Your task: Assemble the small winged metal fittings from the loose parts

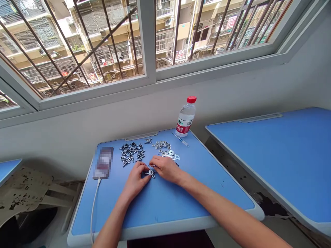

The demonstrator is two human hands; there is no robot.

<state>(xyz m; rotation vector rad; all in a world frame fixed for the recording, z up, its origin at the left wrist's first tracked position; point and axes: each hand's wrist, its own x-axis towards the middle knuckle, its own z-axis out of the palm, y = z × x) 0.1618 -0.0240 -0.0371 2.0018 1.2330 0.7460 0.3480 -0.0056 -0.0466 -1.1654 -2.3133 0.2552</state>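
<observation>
On the blue desk [170,203], my left hand [137,176] has its thumb and fingers closed around a small metal part with round holes [151,173]. My right hand [165,167] meets it from the right, fingertips pinched together over the top of the part. A thin, dark, pin-like piece seems to be between those fingertips, too small to name. Beyond my left hand lies a group of similar small metal parts with dark round centres [132,151]. Past my right hand are small metal links [161,145] and flat silver plates [171,154], partly hidden by that hand.
A phone [103,162] with a white cable [94,206] lies at the left edge. A red-capped water bottle [185,117] stands at the back right, beside a pen [181,140]. One separate metal part [148,141] lies at the back. Another blue desk [279,148] is to the right.
</observation>
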